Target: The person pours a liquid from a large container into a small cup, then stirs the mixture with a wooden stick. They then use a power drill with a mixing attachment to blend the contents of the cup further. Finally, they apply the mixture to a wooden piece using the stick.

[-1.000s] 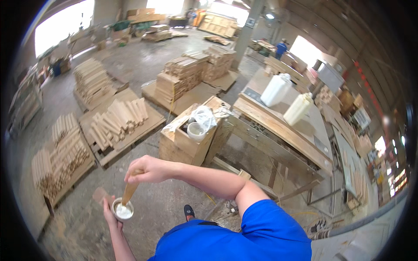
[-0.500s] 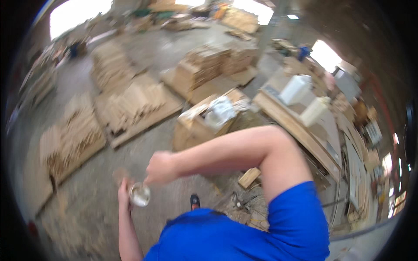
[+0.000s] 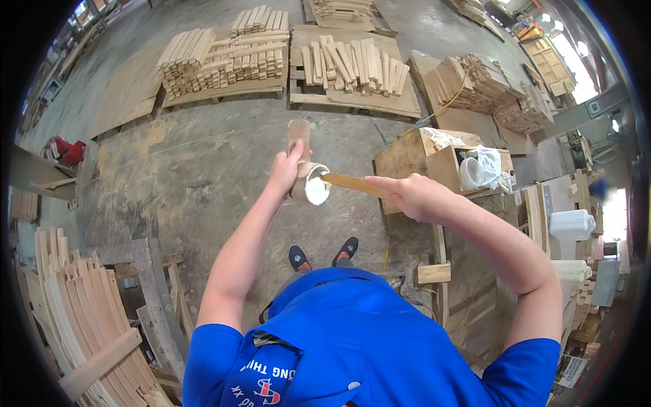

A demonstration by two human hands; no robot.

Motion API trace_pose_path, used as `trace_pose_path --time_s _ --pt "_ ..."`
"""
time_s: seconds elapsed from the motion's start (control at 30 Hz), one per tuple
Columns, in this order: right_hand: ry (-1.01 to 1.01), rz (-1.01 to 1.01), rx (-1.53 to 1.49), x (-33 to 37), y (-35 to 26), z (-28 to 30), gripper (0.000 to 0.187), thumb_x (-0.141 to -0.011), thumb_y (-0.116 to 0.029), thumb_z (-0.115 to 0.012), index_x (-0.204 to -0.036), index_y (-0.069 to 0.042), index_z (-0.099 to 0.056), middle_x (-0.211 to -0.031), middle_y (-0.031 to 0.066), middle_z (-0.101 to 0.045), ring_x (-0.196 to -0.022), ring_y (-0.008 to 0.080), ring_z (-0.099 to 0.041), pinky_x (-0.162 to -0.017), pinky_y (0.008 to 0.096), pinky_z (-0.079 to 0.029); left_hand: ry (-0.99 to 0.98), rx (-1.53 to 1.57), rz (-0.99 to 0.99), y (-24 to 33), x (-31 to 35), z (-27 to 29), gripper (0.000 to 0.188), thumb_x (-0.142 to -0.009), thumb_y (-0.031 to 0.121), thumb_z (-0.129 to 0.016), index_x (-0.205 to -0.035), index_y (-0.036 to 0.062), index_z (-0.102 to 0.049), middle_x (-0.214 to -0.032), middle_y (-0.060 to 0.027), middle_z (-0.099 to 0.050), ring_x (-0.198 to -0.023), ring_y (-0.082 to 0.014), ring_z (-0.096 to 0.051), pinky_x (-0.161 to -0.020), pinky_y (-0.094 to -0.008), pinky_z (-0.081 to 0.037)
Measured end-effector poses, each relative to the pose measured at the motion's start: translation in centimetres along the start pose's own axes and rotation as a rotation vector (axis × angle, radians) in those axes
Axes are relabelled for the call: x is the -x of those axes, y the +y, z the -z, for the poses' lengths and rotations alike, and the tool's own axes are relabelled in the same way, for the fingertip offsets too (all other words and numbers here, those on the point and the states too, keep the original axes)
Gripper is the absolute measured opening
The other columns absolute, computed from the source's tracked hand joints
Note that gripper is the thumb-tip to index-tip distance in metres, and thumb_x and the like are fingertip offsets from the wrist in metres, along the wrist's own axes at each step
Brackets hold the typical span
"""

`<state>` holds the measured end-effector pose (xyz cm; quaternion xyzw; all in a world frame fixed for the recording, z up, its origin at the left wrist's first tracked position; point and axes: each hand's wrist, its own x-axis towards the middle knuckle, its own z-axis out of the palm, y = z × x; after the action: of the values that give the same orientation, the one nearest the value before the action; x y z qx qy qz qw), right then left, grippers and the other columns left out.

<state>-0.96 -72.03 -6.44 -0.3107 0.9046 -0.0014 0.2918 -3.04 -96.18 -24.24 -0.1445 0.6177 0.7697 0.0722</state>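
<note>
My left hand [image 3: 287, 168] is closed around a round cup [image 3: 298, 191] with white paste [image 3: 317, 190] inside and dried white smears on its rim. A flat wooden piece [image 3: 298, 130] with rounded corners sticks out past that thumb; whether it is joined to the cup, I cannot tell. From the right, my right hand [image 3: 415, 195] grips a flat wooden stick [image 3: 356, 183], its index finger stretched along it. The stick's far end reaches over the cup's rim to the paste.
Stacked wooden pieces lie on pallets [image 3: 230, 96] [image 3: 352, 103] ahead. On the right stand a wooden box [image 3: 400, 163] and a white container [image 3: 469, 173] under plastic. Curved slats [image 3: 88, 292] lean at near left. A yellow cord [image 3: 444, 108] crosses the floor.
The view has swung round toward the left pallets and steadied. My right hand, earlier a blurred fist above the cup, now extends from the right with the stick at the paste.
</note>
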Motion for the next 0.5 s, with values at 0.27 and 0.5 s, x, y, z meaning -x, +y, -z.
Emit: trace_pose_path --time_s 0.27,0.5 --pt "-0.171 -0.255 -0.734 0.1 -1.6 -1.9 0.053 -0.090 -0.011 -0.040 -0.140 -0.025 -0.027 -0.060 0.0052 -0.053 -0.047 0.0113 -0.051 -0.048 0.0271 -0.048 0.115 -0.149 -0.052 1.6 -2.4 0.5 0.052 -0.085 0.048 -0.052 -0.083 -0.0024 -0.064 -0.079 -0.0120 -0.064 -0.070 -0.0170 -0.061 -0.064 -0.0301 -0.045" --pt "-0.254 -0.254 -1.296 0.2 -1.2 -4.0 0.055 -0.092 -0.013 -0.042 -0.142 -0.019 -0.021 -0.061 0.0034 -0.050 -0.045 0.0085 -0.044 -0.042 0.0223 -0.040 0.110 -0.349 -0.132 2.4 -3.0 -0.3 0.055 -0.085 0.050 -0.050 -0.081 -0.0027 -0.065 -0.074 -0.0145 -0.065 -0.071 -0.0216 -0.063 -0.065 -0.0325 -0.046"
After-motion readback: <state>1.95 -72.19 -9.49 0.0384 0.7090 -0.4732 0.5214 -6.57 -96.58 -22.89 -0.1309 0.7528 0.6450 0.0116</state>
